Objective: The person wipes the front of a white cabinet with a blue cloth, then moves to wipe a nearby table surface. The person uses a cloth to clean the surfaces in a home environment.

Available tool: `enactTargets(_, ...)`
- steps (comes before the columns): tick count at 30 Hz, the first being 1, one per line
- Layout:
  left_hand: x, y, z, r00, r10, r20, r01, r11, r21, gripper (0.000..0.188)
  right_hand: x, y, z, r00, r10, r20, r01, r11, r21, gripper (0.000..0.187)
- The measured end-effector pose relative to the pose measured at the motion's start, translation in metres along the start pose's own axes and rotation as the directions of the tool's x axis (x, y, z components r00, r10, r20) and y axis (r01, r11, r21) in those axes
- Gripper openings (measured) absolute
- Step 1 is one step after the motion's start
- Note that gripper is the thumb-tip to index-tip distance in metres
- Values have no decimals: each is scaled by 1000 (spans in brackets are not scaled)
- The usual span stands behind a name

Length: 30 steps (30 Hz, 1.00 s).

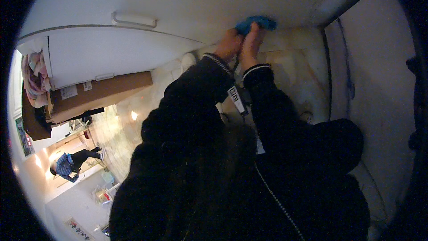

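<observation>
Both of my hands are stretched forward, close together, at a crumpled blue cloth [257, 22] near the bottom of a white cabinet front [191, 4]. My right hand [251, 44] has its thumb on the cloth and its fingers closed round it. Right beside it, my left hand [229, 43] is also closed at the cloth's left end. Most of the fingertips are hidden behind the cloth and the hands. Dark sleeves with pale-trimmed cuffs cover both forearms.
The cabinet carries a white bar handle [133, 21]. Left of me are a lower white door [111, 51], a long brown cardboard box [100, 93] and bunched striped fabric [38, 78]. A pale panel [370, 62] rises on the right. Another person [67, 165] stands far off at left.
</observation>
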<state>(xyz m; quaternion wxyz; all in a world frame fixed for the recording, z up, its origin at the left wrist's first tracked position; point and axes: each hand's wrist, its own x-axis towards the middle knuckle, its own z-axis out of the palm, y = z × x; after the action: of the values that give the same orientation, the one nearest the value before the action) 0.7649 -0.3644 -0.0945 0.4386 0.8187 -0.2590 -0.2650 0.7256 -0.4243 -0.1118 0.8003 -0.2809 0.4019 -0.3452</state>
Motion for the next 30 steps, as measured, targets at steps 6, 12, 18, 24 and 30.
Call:
enactTargets(6, 43, 0, 72, 951, 159, 267, -146, 987, -66, 24, 43, -41, -66, 944, 327, 41, -329, 934, 141, 38)
enactTargets(12, 43, 43, 42, 909, 231, 348, -158, 961, -226, 27, 31, -85, -35, 948, 312, 67, -319, 911, 262, 33)
enactTargets(18, 26, 114, 5, 873, 244, 423, -118, 946, -303, 41, 15, -140, -3, 989, 139, 40, -145, 952, 269, 29)
enactTargets(24, 0, 190, -24, 864, 369, 344, -102, 796, -597, 52, -26, -181, 22, 836, -506, 213, 535, 837, -112, 34)
enactTargets(30, -24, 208, -51, 828, 543, 139, -285, 622, -730, 55, -51, -228, 56, 394, -722, 569, 919, 302, -253, 62)
